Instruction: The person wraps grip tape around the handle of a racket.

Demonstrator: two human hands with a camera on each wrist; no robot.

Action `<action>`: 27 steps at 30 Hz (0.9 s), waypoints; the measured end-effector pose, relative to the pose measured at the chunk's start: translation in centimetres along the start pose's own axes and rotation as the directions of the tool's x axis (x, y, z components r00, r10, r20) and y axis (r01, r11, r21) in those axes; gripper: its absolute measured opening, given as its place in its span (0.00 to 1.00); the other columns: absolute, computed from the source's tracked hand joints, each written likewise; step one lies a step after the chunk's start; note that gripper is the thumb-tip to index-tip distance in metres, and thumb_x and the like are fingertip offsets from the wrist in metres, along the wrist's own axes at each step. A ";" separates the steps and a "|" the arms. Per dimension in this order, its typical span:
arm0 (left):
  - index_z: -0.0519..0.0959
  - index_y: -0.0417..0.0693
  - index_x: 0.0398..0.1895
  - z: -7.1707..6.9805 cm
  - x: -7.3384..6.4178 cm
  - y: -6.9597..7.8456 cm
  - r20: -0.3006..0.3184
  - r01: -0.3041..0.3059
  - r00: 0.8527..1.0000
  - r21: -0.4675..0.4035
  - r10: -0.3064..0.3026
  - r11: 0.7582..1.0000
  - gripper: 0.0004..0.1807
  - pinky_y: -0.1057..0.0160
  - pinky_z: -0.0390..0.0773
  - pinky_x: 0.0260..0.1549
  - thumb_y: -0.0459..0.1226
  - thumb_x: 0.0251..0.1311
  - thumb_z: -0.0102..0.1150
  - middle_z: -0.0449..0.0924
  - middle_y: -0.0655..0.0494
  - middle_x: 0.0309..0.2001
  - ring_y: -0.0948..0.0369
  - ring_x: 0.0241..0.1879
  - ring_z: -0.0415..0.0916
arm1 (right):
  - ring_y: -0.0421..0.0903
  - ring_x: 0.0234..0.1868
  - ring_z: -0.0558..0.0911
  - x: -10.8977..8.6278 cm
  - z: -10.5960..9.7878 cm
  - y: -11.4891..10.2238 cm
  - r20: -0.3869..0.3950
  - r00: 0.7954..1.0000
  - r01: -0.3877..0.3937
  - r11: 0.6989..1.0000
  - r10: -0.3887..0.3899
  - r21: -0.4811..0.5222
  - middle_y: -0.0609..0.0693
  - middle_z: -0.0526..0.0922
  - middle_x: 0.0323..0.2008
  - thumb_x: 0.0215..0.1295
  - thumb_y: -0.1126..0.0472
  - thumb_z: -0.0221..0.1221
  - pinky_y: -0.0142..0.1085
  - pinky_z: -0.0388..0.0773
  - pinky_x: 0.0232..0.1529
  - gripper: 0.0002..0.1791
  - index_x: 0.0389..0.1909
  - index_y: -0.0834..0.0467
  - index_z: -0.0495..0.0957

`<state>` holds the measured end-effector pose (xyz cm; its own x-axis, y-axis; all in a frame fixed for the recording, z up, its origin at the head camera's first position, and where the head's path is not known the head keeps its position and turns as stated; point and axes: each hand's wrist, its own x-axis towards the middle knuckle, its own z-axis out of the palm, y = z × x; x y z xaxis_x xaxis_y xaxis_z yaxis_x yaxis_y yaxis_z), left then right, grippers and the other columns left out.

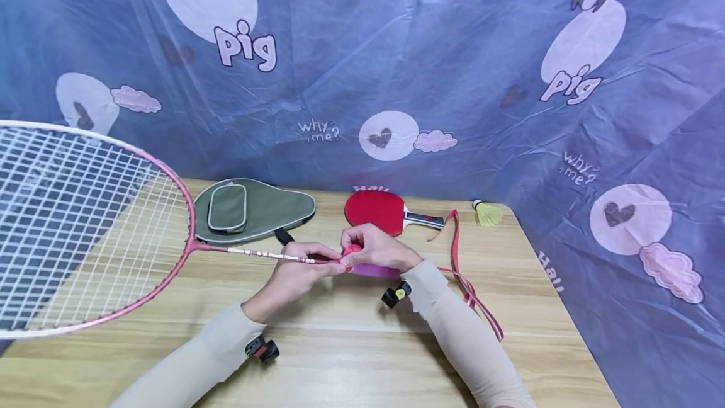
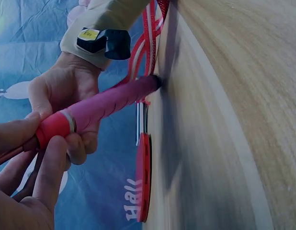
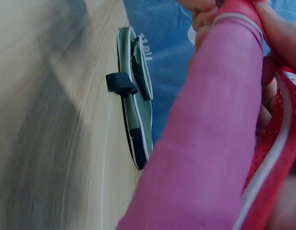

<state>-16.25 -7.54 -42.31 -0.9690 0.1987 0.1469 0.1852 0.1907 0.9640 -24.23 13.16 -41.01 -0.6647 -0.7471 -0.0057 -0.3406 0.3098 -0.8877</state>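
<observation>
A pink-and-white badminton racket (image 1: 255, 252) is held above the table, its strung head out to the left. My left hand (image 1: 294, 274) pinches the racket where the shaft meets the handle. At the handle's top, my right hand (image 1: 381, 248) pinches a red grip tape (image 3: 282, 148) with a pale stripe against the red band (image 2: 54, 128). Below that band, the handle (image 2: 112, 102) is wrapped in pink-purple and points toward the right. The tape's loose length trails past the right wrist onto the table. Fingers hide part of the band.
Behind the hands lie a green paddle case (image 1: 277, 206) and a red table tennis paddle (image 1: 374, 209). A yellow shuttlecock (image 1: 487, 213) is at the table's back right corner. A blue printed cloth (image 1: 481, 68) hangs behind and to the right of the wooden table (image 1: 328, 357).
</observation>
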 end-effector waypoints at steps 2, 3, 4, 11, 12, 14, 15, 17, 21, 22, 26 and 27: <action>0.90 0.50 0.36 -0.1 0.0 0.0 0.019 0.006 1.000 -0.003 -0.005 1.000 0.10 0.71 0.80 0.30 0.37 0.50 0.78 0.91 0.53 0.35 0.66 0.33 0.84 | 0.39 0.25 0.65 -0.1 -0.2 0.0 0.040 0.999 0.018 1.000 -0.019 0.019 0.44 0.65 0.20 0.58 0.63 0.69 0.28 0.62 0.30 0.14 0.26 0.59 0.71; 0.90 0.49 0.36 -0.1 0.0 0.1 0.026 0.011 1.000 -0.004 -0.011 1.000 0.10 0.71 0.80 0.29 0.37 0.50 0.78 0.91 0.53 0.35 0.66 0.33 0.83 | 0.39 0.25 0.65 -0.1 -0.2 0.0 0.056 0.998 0.027 0.999 -0.029 0.036 0.44 0.65 0.20 0.58 0.63 0.68 0.28 0.63 0.30 0.13 0.26 0.59 0.71; 0.90 0.48 0.36 -0.1 0.0 0.0 0.034 0.014 0.999 -0.005 -0.013 1.000 0.10 0.72 0.80 0.29 0.37 0.50 0.78 0.91 0.52 0.35 0.66 0.33 0.83 | 0.39 0.26 0.66 -0.2 -0.3 0.0 0.069 0.997 0.034 0.998 -0.037 0.055 0.44 0.65 0.20 0.59 0.63 0.66 0.29 0.63 0.31 0.12 0.26 0.60 0.71; 0.89 0.45 0.38 -0.3 0.0 -0.1 0.075 0.005 0.997 0.000 -0.005 1.000 0.11 0.72 0.81 0.31 0.35 0.50 0.77 0.91 0.48 0.37 0.65 0.34 0.84 | 0.39 0.26 0.68 -0.5 -0.5 0.2 0.067 0.996 0.047 0.992 -0.056 0.120 0.44 0.70 0.21 0.60 0.63 0.64 0.28 0.65 0.30 0.09 0.27 0.61 0.73; 0.89 0.44 0.38 -0.3 -0.1 -0.1 0.080 0.004 0.997 -0.006 -0.003 1.000 0.11 0.72 0.81 0.32 0.35 0.50 0.77 0.91 0.48 0.37 0.65 0.34 0.84 | 0.39 0.26 0.69 -0.5 -0.5 0.2 0.058 0.997 0.045 0.991 -0.053 0.124 0.44 0.72 0.21 0.60 0.64 0.65 0.28 0.66 0.30 0.09 0.27 0.62 0.74; 0.89 0.43 0.38 -0.2 -0.1 -0.1 0.089 0.007 0.996 -0.020 -0.005 1.000 0.11 0.71 0.83 0.33 0.34 0.50 0.77 0.91 0.47 0.38 0.65 0.35 0.85 | 0.38 0.27 0.71 -0.5 -0.4 0.0 0.036 0.998 0.041 0.990 -0.047 0.137 0.44 0.75 0.22 0.59 0.66 0.66 0.27 0.68 0.30 0.09 0.28 0.63 0.75; 0.89 0.43 0.38 -0.2 -0.1 -0.1 0.093 0.010 0.996 -0.029 -0.007 1.000 0.11 0.71 0.83 0.34 0.33 0.50 0.76 0.91 0.47 0.38 0.65 0.35 0.85 | 0.38 0.27 0.72 -0.5 -0.4 -0.1 0.022 0.999 0.038 0.990 -0.041 0.139 0.44 0.77 0.22 0.59 0.67 0.67 0.27 0.68 0.30 0.08 0.29 0.63 0.75; 0.89 0.43 0.38 -0.2 0.0 -0.1 0.094 0.019 0.995 -0.041 -0.015 0.999 0.11 0.71 0.84 0.34 0.32 0.50 0.76 0.91 0.47 0.38 0.64 0.35 0.85 | 0.38 0.27 0.74 -0.4 -0.4 -0.2 -0.008 1.000 0.031 0.991 -0.030 0.129 0.44 0.79 0.23 0.58 0.69 0.68 0.27 0.69 0.29 0.09 0.30 0.64 0.76; 0.89 0.44 0.38 -0.2 0.0 0.0 0.083 0.012 0.996 -0.046 -0.008 0.999 0.11 0.70 0.84 0.34 0.31 0.49 0.76 0.91 0.49 0.39 0.64 0.36 0.85 | 0.37 0.27 0.75 -0.4 -0.4 -0.5 -0.051 0.999 0.003 0.997 0.001 0.083 0.44 0.82 0.24 0.58 0.68 0.70 0.26 0.70 0.29 0.08 0.31 0.62 0.78; 0.89 0.44 0.37 -0.2 0.0 0.1 0.081 0.008 0.997 -0.046 -0.004 0.999 0.11 0.70 0.83 0.34 0.31 0.49 0.76 0.91 0.49 0.39 0.65 0.36 0.85 | 0.37 0.27 0.76 -0.4 -0.4 -0.5 -0.057 0.998 -0.005 0.997 0.009 0.075 0.44 0.82 0.24 0.58 0.68 0.70 0.27 0.71 0.29 0.07 0.31 0.61 0.79; 0.89 0.43 0.37 -0.2 0.0 0.1 0.076 -0.007 0.997 -0.045 0.011 0.999 0.11 0.70 0.82 0.32 0.32 0.49 0.77 0.91 0.49 0.39 0.65 0.35 0.85 | 0.38 0.28 0.77 -0.4 -0.5 -0.5 -0.062 0.998 -0.029 0.998 0.032 0.054 0.45 0.83 0.25 0.59 0.67 0.69 0.28 0.73 0.32 0.06 0.32 0.60 0.81; 0.89 0.43 0.37 -0.1 0.0 0.1 0.072 -0.009 0.997 -0.042 0.012 0.999 0.11 0.70 0.82 0.32 0.32 0.49 0.77 0.91 0.48 0.38 0.65 0.35 0.84 | 0.38 0.28 0.76 -0.4 -0.5 -0.4 -0.059 0.998 -0.030 0.999 0.033 0.039 0.44 0.83 0.25 0.59 0.67 0.69 0.28 0.73 0.32 0.05 0.32 0.60 0.81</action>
<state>-16.26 -7.67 -42.18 -0.9525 0.2696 0.1418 0.1865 0.1481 0.9712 -24.17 13.61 -40.41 -0.7135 -0.7006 -0.0076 -0.2939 0.3091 -0.9045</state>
